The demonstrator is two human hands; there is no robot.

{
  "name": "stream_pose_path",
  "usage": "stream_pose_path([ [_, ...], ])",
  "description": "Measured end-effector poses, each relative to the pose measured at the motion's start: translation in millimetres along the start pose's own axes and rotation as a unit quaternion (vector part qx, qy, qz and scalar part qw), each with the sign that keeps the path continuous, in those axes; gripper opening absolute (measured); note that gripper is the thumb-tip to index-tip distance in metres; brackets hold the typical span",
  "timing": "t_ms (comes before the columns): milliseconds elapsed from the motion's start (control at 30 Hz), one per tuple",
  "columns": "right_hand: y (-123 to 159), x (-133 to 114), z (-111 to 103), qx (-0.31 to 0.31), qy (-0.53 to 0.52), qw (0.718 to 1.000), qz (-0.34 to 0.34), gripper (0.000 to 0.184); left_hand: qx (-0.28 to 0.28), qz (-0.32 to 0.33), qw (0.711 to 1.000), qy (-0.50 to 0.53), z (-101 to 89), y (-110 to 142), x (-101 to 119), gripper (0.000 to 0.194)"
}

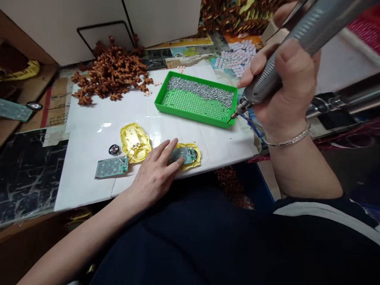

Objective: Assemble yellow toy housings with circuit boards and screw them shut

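The right hand (pixel 292 79) is closed around a grey power screwdriver (pixel 267 75), its tip over the green tray's (pixel 192 119) four o'clock corner. At six o'clock on the tabletop (pixel 89 158), the left hand (pixel 157 170), fingers loosely spread, presses a circuit board (pixel 185 155) lying in a yellow shell (pixel 194 165)

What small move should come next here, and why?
Probably dip the driver in the right hand toward the screws: its tip is near the green tray's corner, while the left hand touches the circuit board on the yellow shell.
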State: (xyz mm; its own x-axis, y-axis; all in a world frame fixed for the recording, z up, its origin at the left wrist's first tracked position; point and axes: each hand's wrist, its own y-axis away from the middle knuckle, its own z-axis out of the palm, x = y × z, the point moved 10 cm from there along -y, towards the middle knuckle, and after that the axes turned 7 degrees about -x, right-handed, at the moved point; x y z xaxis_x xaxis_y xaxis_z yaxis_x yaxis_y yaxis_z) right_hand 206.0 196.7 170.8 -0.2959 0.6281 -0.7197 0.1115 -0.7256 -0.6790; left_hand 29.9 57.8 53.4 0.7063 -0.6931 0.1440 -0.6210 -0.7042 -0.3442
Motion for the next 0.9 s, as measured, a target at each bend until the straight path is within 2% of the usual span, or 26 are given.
stream_pose_path([
  [133, 2, 26, -61, 0.132, 0.105, 0.985, 0.027, 0.043, 0.018, 0.012, 1.000, 0.014, 4.6, -9, 4, 0.020],
  [233, 6, 54, -82, 0.133, 0.150, 0.978, 0.065, 0.052, 0.044, 0.010, 0.999, 0.016, 7.8, -20, 9, 0.019],
  [300, 8, 72, -87, 0.112, 0.178, 0.973, 0.096, 0.056, 0.058, 0.005, 0.998, 0.024, 8.5, -24, 10, 0.020],
  [400, 9, 84, -93, 0.108, 0.210, 0.966, 0.102, 0.063, 0.064, -0.001, 0.997, 0.044, 8.8, -25, 8, 0.020],
  [600, 10, 81, -93, 0.140, 0.210, 0.966, 0.060, 0.061, 0.056, -0.010, 0.996, 0.066, 10.6, -22, 4, 0.019],
  [767, 11, 80, -91, 0.159, 0.187, 0.968, 0.060, 0.069, 0.056, -0.016, 0.996, 0.067, 10.9, -23, 4, 0.019],
  [900, 14, 76, -90, 0.175, 0.183, 0.966, 0.053, 0.066, 0.050, -0.016, 0.996, 0.073, 11.7, -23, 3, 0.020],
])
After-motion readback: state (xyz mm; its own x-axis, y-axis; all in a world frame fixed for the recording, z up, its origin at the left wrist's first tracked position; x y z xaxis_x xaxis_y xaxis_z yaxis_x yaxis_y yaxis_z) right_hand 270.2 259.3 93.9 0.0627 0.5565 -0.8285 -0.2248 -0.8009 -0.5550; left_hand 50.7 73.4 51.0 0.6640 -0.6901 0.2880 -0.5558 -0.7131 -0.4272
